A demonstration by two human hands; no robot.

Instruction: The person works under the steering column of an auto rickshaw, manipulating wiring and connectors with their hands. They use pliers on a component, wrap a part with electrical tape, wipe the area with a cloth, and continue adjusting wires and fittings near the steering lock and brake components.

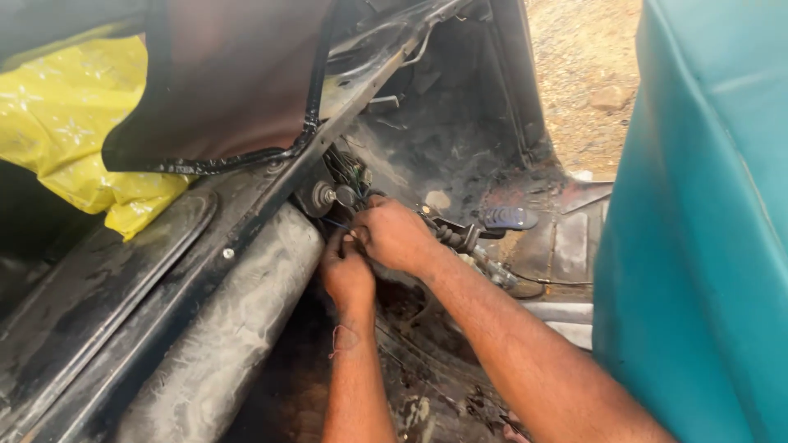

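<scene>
2 hands (373,250), 1 wire bundle (349,176), 1 yellow sheet (74,115), 1 teal seat (706,221), 1 pedal (509,217)

Dark bundle of thin wires (349,176), tangled, greasy, beside a small round metal fitting (322,195), under the black frame edge

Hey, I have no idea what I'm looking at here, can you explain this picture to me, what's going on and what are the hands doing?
This is a single view from a camera worn on a person's head, looking down at their own bare hands inside a worn, dirty vehicle. The left hand and right hand meet at a bundle of thin wires beside a grey cylinder; what the fingers pinch is too small to tell. Nearby are a dark pedal, a yellow plastic sheet and a teal seat. Gravel ground shows outside.
</scene>
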